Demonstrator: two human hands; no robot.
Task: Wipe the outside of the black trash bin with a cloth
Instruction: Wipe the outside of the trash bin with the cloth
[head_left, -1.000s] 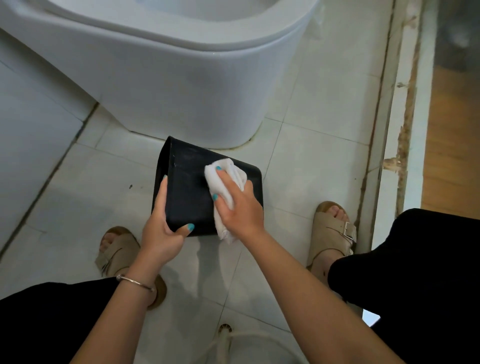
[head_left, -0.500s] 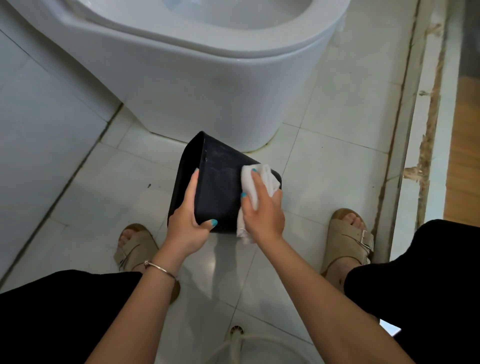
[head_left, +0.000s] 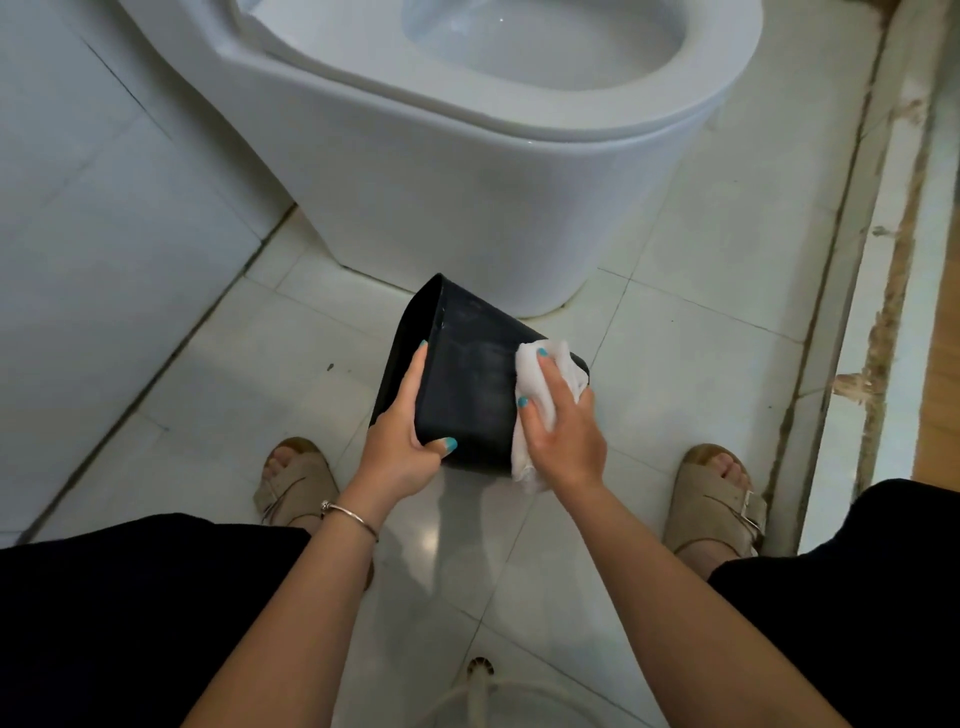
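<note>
Landmark: white toilet (head_left: 467, 171). Grey tiled wall (head_left: 78, 234) lay left of it. Black trash bin (head_left: 467, 384) was tipped on its side, held above the floor tiles (head_left: 675, 364) just in front of the toilet base, open mouth facing left. Left hand (head_left: 402, 441) gripped the bin's rim, fingers curled along the edge, thumb over the near corner. Right hand (head_left: 563, 426) pressed a white cloth (head_left: 540, 395) against the bin's right side, fingers spread and fairly straight. Doorway threshold (head_left: 883, 312) ran right of the toilet.
</note>
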